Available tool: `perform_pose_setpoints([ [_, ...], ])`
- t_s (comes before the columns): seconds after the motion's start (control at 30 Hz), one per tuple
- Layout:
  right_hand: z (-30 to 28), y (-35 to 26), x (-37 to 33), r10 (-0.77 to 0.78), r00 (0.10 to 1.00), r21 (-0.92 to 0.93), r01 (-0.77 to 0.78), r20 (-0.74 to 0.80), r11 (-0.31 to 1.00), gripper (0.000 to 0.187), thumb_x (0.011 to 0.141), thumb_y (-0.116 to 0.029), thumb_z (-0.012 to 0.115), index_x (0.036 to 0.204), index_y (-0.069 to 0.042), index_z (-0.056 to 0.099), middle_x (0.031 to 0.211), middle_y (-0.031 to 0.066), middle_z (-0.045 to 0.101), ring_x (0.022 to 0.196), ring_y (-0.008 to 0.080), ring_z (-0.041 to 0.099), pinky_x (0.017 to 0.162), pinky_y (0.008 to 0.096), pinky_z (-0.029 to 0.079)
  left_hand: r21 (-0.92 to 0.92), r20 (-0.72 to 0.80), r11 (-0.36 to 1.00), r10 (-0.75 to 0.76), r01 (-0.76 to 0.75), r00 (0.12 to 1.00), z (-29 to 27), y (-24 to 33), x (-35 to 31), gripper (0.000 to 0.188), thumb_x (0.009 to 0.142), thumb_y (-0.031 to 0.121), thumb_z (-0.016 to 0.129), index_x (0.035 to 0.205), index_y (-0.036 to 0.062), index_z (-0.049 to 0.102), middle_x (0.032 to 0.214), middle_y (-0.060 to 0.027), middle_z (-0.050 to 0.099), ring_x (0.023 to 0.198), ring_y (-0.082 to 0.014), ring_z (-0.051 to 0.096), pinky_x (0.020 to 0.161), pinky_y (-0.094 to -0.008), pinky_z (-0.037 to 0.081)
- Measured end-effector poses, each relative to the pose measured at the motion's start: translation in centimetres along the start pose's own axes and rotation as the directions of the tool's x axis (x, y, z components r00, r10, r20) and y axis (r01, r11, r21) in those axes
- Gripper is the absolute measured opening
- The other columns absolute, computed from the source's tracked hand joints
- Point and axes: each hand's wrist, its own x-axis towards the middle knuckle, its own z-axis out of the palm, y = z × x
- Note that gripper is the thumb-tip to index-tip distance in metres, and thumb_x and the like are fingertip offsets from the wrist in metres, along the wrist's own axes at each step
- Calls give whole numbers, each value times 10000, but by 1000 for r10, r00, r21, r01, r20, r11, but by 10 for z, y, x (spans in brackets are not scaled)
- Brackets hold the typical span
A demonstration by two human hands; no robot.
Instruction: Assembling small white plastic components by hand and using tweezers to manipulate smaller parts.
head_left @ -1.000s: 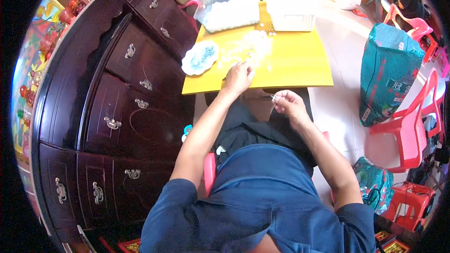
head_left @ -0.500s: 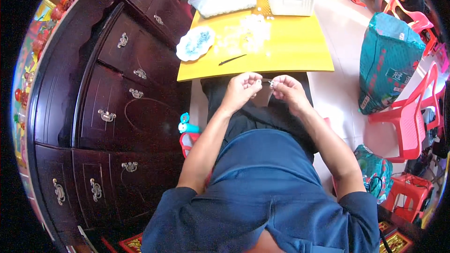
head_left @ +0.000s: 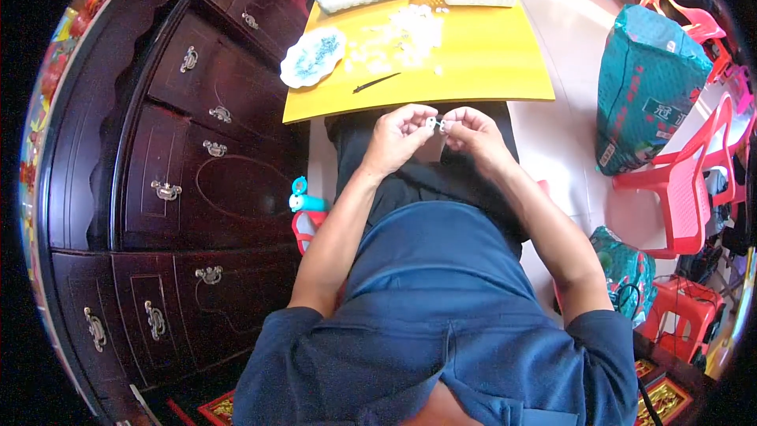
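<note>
Small pale part is pinched between both hands over the lap, just short of the yellow desk edge; long axis roughly left-right. Left hand and right hand fingertips closed on it. Dark cabinet close left; open floor right.

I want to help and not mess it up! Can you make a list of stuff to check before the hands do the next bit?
1. Both hands on the small white piece: ok, left hand and right hand pinch it.
2. Piece held over the lap, clear of the yellow table: ok.
3. More white pieces on the table: ok.
4. Thin dark tool within reach: ok.
5. Parts joined properly: cannot tell, too small.
</note>
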Motion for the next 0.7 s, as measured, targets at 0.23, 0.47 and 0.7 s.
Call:
perform_pose_setpoints([
  [0.23,-2,5,2,-11,999,-9,11,31,1000,95,939,-99,690,1019,-56,663,873,0,687,707,60,576,647,195,451,27,59,1000,-2,1,998,-3,-6,0,295,911,17,672,1206,-2,667,977,-14,698,803,-49,618,714,-211,526],
  [0.47,2,2,-1,-11,999,-10,12,33,1000,114,915,-105,712,1006,-49,674,860,5,701,716,65,602,663,216,480,69,94,997,10,-16,995,0,-8,-1,301,922,23,677,1221,-9,673,1036,-33,729,856,-59,651,759,-216,533],
  [0.7,0,0,0,4,1000,-33,-4,8,999,100,918,-118,714,996,-63,684,848,-3,701,713,65,607,659,214,479,87,28,996,28,-30,999,-3,-7,-1,279,908,29,692,1186,4,695,959,-18,716,807,-52,630,739,-216,530],
])
